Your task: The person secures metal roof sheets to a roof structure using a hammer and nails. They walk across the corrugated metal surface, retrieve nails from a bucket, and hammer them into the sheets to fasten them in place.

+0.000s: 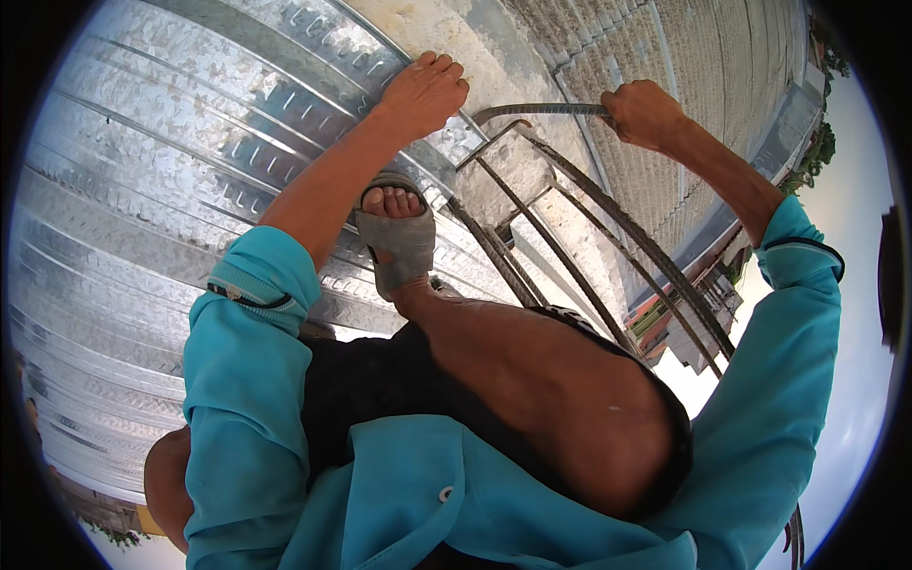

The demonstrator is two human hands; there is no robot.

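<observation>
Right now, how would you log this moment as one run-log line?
left hand: at metal deck edge | right hand: gripping curved ribbed bar end | sandalled foot: on deck

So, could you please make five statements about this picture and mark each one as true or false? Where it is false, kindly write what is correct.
1. The right hand grips a bar. True.
2. That bar is straight along its whole length. False: it is curved.
3. The left hand is nearer to the ribbed metal sheet than the right hand is. True.
4. Both sleeves are red and reach the wrists. False: the sleeves are blue-green and pushed up, so the forearms are bare.
5. Bare toes show at the front of a grey sandal. True.
</observation>
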